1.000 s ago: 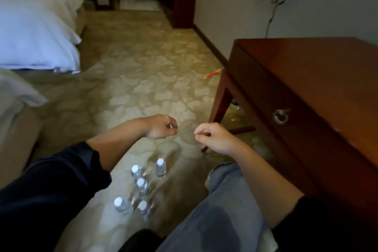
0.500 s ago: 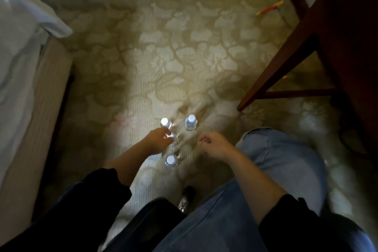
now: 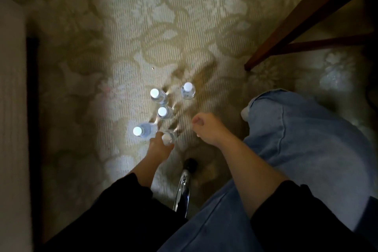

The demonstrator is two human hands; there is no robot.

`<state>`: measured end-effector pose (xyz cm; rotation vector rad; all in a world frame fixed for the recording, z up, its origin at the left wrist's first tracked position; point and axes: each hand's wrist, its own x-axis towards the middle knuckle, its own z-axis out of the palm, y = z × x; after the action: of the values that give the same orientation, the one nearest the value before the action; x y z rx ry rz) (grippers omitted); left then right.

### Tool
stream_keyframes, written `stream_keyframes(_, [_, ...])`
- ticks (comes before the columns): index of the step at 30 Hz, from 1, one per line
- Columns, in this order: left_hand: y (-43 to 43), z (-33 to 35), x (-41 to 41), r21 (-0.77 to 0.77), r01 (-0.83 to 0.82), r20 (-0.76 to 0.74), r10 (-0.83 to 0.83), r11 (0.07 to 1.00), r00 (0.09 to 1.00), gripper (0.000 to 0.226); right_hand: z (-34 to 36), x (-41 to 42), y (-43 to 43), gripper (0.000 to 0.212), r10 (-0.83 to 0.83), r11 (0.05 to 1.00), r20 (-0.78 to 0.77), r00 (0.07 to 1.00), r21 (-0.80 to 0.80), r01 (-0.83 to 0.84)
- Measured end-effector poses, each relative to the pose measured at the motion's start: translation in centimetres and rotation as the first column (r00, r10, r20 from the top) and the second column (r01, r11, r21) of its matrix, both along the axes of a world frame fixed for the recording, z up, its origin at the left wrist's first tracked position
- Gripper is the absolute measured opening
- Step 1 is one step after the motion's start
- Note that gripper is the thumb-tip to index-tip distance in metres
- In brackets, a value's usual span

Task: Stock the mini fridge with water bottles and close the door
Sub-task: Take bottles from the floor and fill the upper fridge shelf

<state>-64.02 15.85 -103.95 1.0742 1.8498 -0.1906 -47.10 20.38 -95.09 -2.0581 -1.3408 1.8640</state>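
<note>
floral carpet (image 3: 143, 16) — five bottles (image 3: 162, 112) standing near, perhaps, a table leg (image 3: 296, 16).

The carpet (image 3: 143, 16) was olive-beige with a pale, ribbed floral pattern, the water bottles (image 3: 187, 90) clear with white caps, the jeans (image 3: 296, 139) faded light blue, the sleeves (image 3: 122, 200) black, the table leg (image 3: 302, 16) reddish-brown, and the chair leg (image 3: 183, 190) chrome with a black foot.

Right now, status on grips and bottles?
Left grip at cap of nearest bottle, hold unconfirmed. Right grip curled, empty. Four more bottles standing on carpet. Fridge not in view.
</note>
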Motion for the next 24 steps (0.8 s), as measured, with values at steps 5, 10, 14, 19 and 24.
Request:
stream_keyframes(5, [0.4,-2.7,1.2,0.040,-0.028,-0.043,0.029,0.999,0.999,0.052,-1.6,-1.3,1.5,0.018,0.016,0.999,-0.021,1.000,-0.027,-0.017])
stream_keyframes(10, [1.5,-4.7,2.2,0.006,-0.155,-0.106,0.154,0.988,0.982,0.034,-2.5,-0.4,2.2,0.020,-0.023,0.998,-0.035,0.999,-0.063,0.021])
stream_keyframes(14, [2.4,-5.2,2.0,0.011,-0.179,-0.116,0.179,0.984,0.977,0.010,-2.9,0.6,2.4,0.019,-0.066,0.996,-0.023,0.998,-0.061,0.065])
stream_keyframes(19, [2.4,-4.2,1.1,0.070,-0.004,-0.101,0.011,0.998,0.995,0.018,-2.0,1.1,1.8,0.018,-0.079,0.996,-0.018,0.997,-0.032,0.078])
stream_keyframes(24, [2.6,0.4,1.9,0.144,-0.144,0.073,0.135,0.979,0.988,0.013,0.9,3.1,0.8,0.016,-0.027,1.000,-0.007,1.000,0.002,0.027])
